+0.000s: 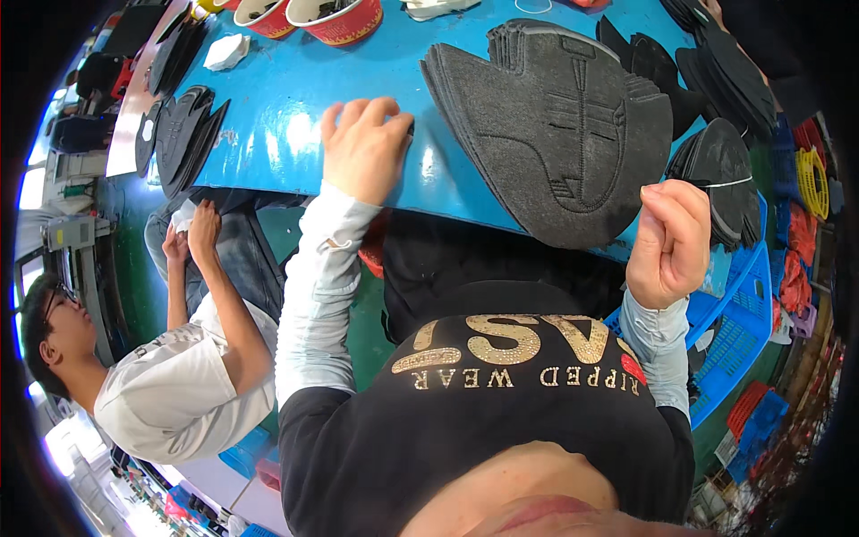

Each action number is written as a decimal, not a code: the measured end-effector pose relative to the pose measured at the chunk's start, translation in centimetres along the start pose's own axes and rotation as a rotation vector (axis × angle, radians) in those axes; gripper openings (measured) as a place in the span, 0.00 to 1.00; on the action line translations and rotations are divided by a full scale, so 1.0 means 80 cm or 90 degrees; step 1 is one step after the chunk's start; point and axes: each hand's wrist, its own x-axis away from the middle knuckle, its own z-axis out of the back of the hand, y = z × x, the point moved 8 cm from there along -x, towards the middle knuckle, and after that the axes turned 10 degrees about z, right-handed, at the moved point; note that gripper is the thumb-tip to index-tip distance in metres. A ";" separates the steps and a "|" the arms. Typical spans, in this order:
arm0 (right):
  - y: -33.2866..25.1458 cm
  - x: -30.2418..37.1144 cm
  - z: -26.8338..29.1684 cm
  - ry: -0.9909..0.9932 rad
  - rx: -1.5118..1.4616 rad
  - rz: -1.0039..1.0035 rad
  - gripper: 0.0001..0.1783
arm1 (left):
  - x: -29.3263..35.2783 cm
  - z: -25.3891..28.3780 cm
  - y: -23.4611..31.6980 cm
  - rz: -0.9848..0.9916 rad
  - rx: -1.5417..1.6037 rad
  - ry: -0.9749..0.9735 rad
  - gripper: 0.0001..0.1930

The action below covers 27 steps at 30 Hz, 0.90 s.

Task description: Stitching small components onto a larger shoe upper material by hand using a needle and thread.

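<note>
A thick stack of dark grey, felt-like cut pieces [559,134] with stitched lines on top lies on the blue table [277,107], its rounded end reaching past the front edge. My left hand [367,148] is on the table left of the stack, fingers curled and closed. A small dark bit [411,128] shows at its fingertips, too little to name. Beside the stack's right front end is my right hand [669,243], its fingers bent in toward the thumb. Whatever it may pinch is hidden or too small to see.
Red paper tubs [340,25] stand at the back. More dark stacks lie left [183,134] and right [716,170], the right one tied with a band. A blue plastic crate [734,336] stands low at right. A co-worker [192,358] sits at left, holding something white.
</note>
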 end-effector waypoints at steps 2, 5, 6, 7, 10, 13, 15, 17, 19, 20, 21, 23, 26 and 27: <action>-0.006 -0.006 -0.001 -0.012 -0.006 0.016 0.16 | 0.003 -0.005 -0.006 0.025 0.050 -0.013 0.15; -0.009 -0.015 -0.004 -0.026 0.002 0.040 0.16 | -0.001 0.006 -0.007 0.054 0.190 -0.033 0.13; -0.007 -0.015 -0.001 -0.010 -0.005 0.021 0.16 | 0.001 0.023 -0.018 0.169 0.448 0.009 0.13; -0.006 -0.014 0.001 0.004 -0.011 0.000 0.17 | 0.008 0.032 -0.026 0.285 0.708 0.048 0.13; -0.020 -0.035 -0.014 -0.005 -0.164 -0.034 0.18 | 0.015 0.097 0.056 0.120 0.960 -0.036 0.14; -0.042 -0.052 -0.038 -0.045 -0.307 0.019 0.19 | 0.015 0.119 0.116 -0.064 0.906 -0.073 0.14; -0.038 -0.044 -0.042 -0.028 -0.295 -0.013 0.18 | 0.013 0.112 0.128 -0.051 0.939 -0.099 0.14; -0.027 -0.036 -0.040 -0.017 -0.296 -0.056 0.17 | 0.011 0.110 0.128 -0.045 0.892 -0.025 0.13; -0.032 -0.037 -0.034 -0.014 -0.232 -0.013 0.17 | 0.012 0.106 0.140 -0.049 0.856 -0.054 0.13; -0.033 -0.036 -0.031 -0.003 -0.220 -0.003 0.18 | 0.010 0.104 0.140 -0.028 0.893 -0.021 0.13; -0.034 -0.035 -0.030 0.008 -0.208 0.008 0.18 | 0.010 0.102 0.138 -0.007 0.929 0.012 0.13; -0.032 -0.028 -0.031 0.020 -0.208 -0.004 0.18 | 0.013 0.094 0.140 0.008 0.964 -0.002 0.13; -0.030 -0.023 -0.032 0.020 -0.229 -0.016 0.19 | 0.015 0.086 0.142 0.037 0.969 -0.031 0.14; -0.031 -0.023 -0.033 0.023 -0.233 -0.009 0.19 | 0.014 0.085 0.140 0.042 0.969 -0.025 0.14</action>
